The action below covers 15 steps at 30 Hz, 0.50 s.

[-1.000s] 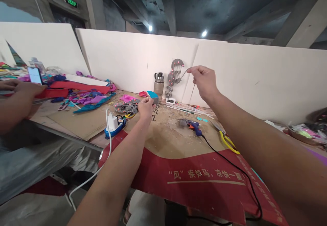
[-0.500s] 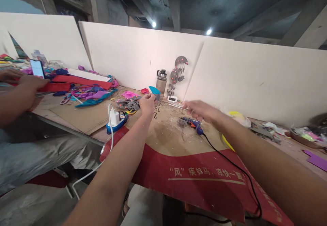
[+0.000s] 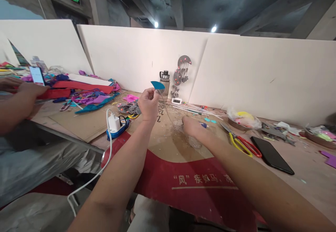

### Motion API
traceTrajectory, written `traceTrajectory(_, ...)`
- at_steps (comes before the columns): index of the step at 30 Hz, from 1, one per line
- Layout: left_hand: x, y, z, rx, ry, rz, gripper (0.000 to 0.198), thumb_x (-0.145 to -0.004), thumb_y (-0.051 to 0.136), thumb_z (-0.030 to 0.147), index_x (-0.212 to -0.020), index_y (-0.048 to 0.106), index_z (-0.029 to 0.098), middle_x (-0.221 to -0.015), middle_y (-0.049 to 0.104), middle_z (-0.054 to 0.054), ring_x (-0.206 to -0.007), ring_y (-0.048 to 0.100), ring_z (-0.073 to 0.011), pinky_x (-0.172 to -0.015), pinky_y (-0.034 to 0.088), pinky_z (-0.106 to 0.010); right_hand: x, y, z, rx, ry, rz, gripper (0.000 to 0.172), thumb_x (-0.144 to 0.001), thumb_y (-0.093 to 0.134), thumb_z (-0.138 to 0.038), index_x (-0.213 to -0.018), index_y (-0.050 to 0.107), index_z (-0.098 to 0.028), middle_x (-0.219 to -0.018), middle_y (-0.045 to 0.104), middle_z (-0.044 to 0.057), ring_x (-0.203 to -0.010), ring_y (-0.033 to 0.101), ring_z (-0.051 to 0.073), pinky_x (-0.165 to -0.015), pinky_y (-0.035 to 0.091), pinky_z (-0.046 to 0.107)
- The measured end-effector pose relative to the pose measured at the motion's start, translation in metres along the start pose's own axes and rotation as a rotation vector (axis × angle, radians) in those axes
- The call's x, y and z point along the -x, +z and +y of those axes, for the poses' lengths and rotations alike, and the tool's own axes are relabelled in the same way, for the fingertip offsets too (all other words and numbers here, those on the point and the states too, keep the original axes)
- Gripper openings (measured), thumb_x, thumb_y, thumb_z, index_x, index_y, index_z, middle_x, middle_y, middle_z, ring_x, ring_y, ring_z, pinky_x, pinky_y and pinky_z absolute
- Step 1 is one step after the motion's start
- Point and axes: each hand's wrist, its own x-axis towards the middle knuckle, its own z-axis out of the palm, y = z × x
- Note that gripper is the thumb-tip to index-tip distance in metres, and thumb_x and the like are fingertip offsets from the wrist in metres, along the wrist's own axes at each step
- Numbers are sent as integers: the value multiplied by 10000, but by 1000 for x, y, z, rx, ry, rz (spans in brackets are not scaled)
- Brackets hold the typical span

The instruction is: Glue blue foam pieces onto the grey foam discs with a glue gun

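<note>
My left hand (image 3: 148,104), raised over the cardboard, pinches a blue, fan-shaped piece (image 3: 158,85). From that piece a thin grey string (image 3: 166,109) runs down to the right, toward my right hand. My right hand (image 3: 192,127) is low over the cardboard with its fingers curled, seen from the back. What its fingertips hold is hidden. The blue end of the glue gun (image 3: 203,124) shows just past it; the rest of the gun is covered by my hand and forearm. A blurred, greyish patch (image 3: 178,124) lies by the fingertips.
Scissors (image 3: 241,144) and a black phone (image 3: 272,155) lie at the right. A power strip (image 3: 118,128) with a white charger is at the left. Behind stand a bottle (image 3: 164,81) and a small clock (image 3: 176,101). Another person's hand (image 3: 33,89) is at far left.
My right hand has come down and left, its fingers now curled beside the glue gun. My left hand has tilted the blue piece upward, and the string now shows.
</note>
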Motion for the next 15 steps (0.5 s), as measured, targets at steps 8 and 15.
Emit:
traceTrajectory(8,2,5,-11,68,-72,-56,137,-776,591,314,-765,633,184,-659,633,19,-608,594,-107,-655,506,-229,11,-17,8,337,-68,-114,353,-787,459,19,-1046,672,-91,-1108,675,173,-1005,641,229,-787,434,262)
traceTrajectory(15,5,7,-17,150,-192,-76,130,-739,611,302,-770,639,180,-703,655,6,-649,618,-111,-681,529,-239,14,-21,12,405,-67,-179,272,-803,483,-27,-948,703,-94,-974,718,166,-886,673,229,-701,428,266)
